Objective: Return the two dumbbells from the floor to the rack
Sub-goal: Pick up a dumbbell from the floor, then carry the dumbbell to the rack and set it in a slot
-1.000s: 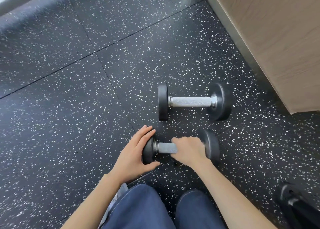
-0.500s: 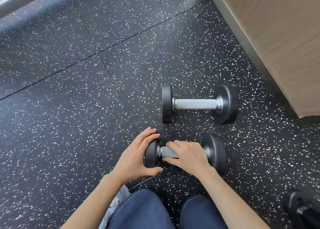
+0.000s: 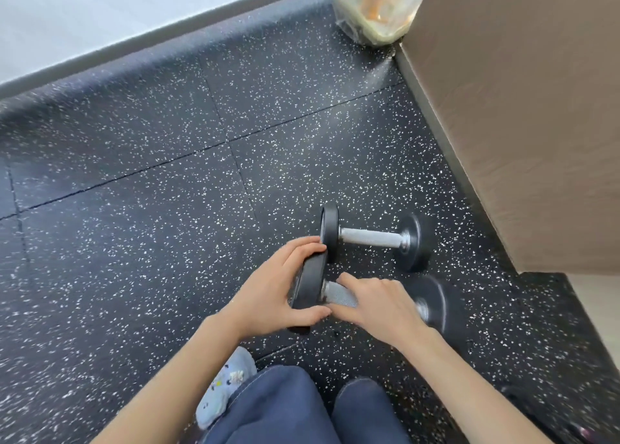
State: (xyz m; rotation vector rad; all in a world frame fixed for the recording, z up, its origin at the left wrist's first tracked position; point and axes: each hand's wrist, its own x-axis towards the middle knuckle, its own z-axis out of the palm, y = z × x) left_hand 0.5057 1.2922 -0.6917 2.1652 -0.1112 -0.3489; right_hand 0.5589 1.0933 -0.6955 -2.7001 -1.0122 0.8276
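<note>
Black-headed, the near dumbbell (image 3: 310,289) is tilting at the floor (image 3: 167,225): the left hand (image 3: 268,286) is clasping its left head, likely steadying the weight, while the right hand (image 3: 382,304) is wrapping the handle for lifting. The far dumbbell (image 3: 369,237) is lying just beyond

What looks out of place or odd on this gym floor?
A crumpled clear plastic bag with something orange inside sits on the speckled black rubber floor, in the corner beside the light wooden panel, like stray litter. The nearer black metal-handled dumbbell is tilted only because the left hand and right hand grip it.
</note>
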